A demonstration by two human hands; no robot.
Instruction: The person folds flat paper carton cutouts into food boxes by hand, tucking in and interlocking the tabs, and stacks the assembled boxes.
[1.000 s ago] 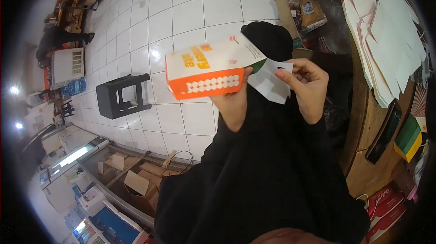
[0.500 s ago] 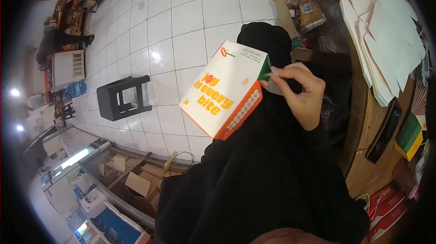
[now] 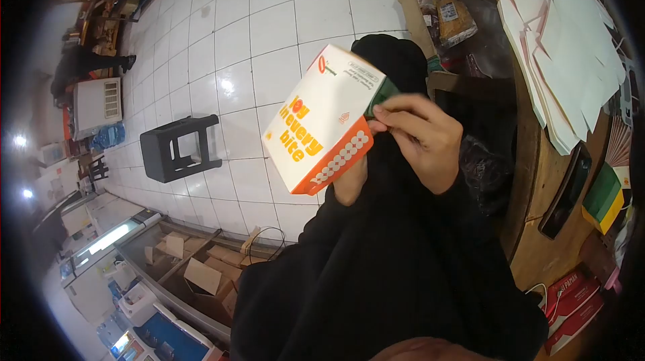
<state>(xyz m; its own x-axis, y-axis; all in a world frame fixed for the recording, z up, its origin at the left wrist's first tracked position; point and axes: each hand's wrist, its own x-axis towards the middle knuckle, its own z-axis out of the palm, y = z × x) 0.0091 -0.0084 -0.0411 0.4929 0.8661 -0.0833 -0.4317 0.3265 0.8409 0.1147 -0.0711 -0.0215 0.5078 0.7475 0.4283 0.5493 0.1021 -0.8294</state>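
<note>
A white and orange cardboard food box (image 3: 316, 112) with the words "joy in every bite" is tilted above my lap. My left hand (image 3: 351, 181) supports it from beneath; most of its fingers are hidden behind the carton. At the box's green end, my right hand (image 3: 424, 141) has its thumb and forefinger pinched together against the edge. What lies between those fingertips is hidden.
A dark plastic stool (image 3: 180, 148) stands on the white tiled floor (image 3: 269, 32). To the right, a wooden desk (image 3: 537, 186) bears a stack of papers (image 3: 561, 65) and a black case (image 3: 566, 191). Cardboard pieces (image 3: 205, 274) lie in a glass-sided counter at lower left.
The box has moved slightly left and tilted, bringing my left hand into view below it. My right hand has shifted left; the thin translucent piece seen by its fingers no longer shows.
</note>
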